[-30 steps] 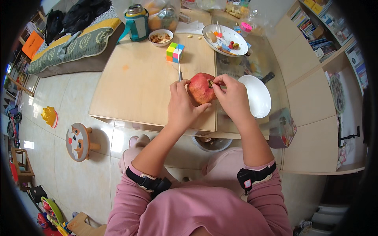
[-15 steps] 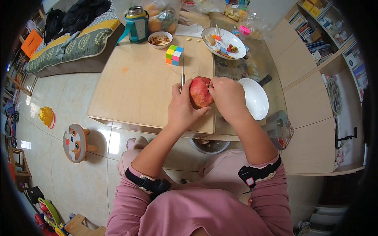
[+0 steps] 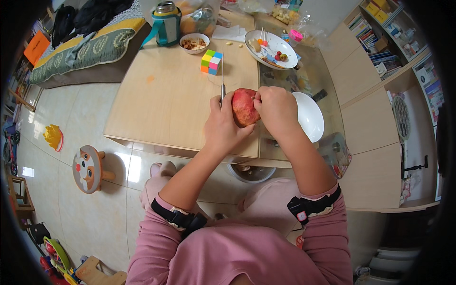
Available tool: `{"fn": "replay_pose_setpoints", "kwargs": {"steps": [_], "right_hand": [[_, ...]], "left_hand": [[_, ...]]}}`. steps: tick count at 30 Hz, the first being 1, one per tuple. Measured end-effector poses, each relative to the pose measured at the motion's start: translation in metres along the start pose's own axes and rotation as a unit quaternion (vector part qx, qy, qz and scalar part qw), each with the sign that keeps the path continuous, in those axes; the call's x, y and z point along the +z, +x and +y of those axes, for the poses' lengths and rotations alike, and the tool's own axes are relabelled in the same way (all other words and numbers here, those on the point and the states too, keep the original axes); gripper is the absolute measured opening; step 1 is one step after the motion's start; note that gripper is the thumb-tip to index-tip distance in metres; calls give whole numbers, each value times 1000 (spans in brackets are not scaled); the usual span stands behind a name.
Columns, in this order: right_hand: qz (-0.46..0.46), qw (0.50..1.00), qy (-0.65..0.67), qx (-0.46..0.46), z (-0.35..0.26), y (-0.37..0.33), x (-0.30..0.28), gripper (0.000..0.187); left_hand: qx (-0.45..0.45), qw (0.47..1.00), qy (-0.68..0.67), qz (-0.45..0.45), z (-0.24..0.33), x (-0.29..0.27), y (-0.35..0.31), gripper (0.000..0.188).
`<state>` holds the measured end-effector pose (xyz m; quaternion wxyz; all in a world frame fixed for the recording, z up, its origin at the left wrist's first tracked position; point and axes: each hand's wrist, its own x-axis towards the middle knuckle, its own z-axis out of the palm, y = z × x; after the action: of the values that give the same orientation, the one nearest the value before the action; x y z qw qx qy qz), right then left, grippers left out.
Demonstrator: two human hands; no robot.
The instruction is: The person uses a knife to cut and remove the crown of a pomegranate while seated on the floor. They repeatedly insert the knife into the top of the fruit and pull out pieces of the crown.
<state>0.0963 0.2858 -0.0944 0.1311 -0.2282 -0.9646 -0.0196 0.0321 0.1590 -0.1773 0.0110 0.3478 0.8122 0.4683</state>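
Note:
A red pomegranate (image 3: 245, 108) is held over the front of the wooden table (image 3: 161, 104). My left hand (image 3: 222, 124) closes around its left side and underside. Curled fingers of my right hand (image 3: 279, 110) pinch at the right end of the fruit; what the fingertips grip there is hidden. A knife (image 3: 223, 89) has its handle next to my left fingers, its thin blade pointing away from me. I cannot tell if those fingers touch it. Beyond stands a colourful puzzle cube (image 3: 211, 62). An empty white bowl (image 3: 311, 118) sits just right of my right hand.
A small bowl of brown scraps (image 3: 194, 43), a teal bottle (image 3: 166, 23) and a white plate with small fruits (image 3: 270, 49) stand at the back. Below the table edge is a bin (image 3: 251, 173). A round stool (image 3: 89, 169) stands on the floor at left.
The view has shifted slightly. Both hands keep their hold on the pomegranate, which is turned a little, and the right fingers have shifted slightly at its end.

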Motion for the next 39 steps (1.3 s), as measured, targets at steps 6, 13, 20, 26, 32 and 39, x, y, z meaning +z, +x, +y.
{"fn": "replay_pose_setpoints", "kwargs": {"steps": [6, 13, 20, 26, 32, 39], "right_hand": [[3, 999, 32, -4, 0, 0, -4, 10], [105, 923, 370, 34, 17, -28, -6, 17], [60, 878, 470, 64, 30, -107, 6, 30], [-199, 866, 457, -49, 33, -182, 18, 33], [-249, 957, 132, -71, 48, -213, 62, 20], [20, 830, 557, -21, 31, -186, 28, 61]], "left_hand": [[8, 1000, 7, 9, -1, 1, 0, 96], [0, 1000, -21, 9, -6, -1, 1, 95], [15, 995, -95, 10, -24, -13, -1, 85], [7, 989, -145, -35, -36, -32, -18, 79], [50, 972, -224, -52, -35, -38, -35, 82], [166, 941, -290, -49, -23, -46, -70, 91]]}}
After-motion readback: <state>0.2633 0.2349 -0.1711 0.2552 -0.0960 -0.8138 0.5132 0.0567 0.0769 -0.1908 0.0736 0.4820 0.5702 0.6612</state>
